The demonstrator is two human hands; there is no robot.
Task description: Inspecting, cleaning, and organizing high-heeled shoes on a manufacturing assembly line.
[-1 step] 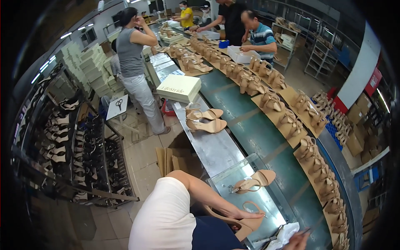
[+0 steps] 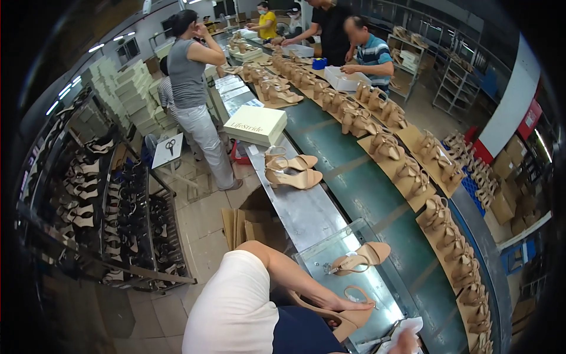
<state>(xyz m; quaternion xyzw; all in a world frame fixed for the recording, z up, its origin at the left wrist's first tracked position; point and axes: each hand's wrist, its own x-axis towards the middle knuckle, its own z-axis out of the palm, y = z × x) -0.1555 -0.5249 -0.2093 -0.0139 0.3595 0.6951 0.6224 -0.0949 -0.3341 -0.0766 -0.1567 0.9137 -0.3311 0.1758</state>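
Observation:
At the near edge of the bench, my left hand (image 2: 348, 304) grips a beige high-heeled sandal (image 2: 355, 317); its ankle strap loops up beside my fingers. My right hand (image 2: 405, 341) is smeared by motion at the lower edge, over a crumpled white cloth or paper (image 2: 413, 324), so its fingers cannot be read. A thin dark-and-metal tool (image 2: 372, 343) lies beside the white piece, its kind unclear. A second beige sandal (image 2: 368, 255) rests on its side on the glass-like plate (image 2: 318, 253), with small bits near its buckle.
A pair of beige sandals (image 2: 298, 177) stands farther along the metal bench, before a cream shoebox (image 2: 254, 125). Cardboard sheets with rows of sandals (image 2: 451, 227) line the green conveyor belt (image 2: 330, 154). Shoe racks (image 2: 112, 200) stand left. Several people work at the far end.
My right hand has moved left, from beside the white piece to over it. My left hand and the sandal in it keep their place.

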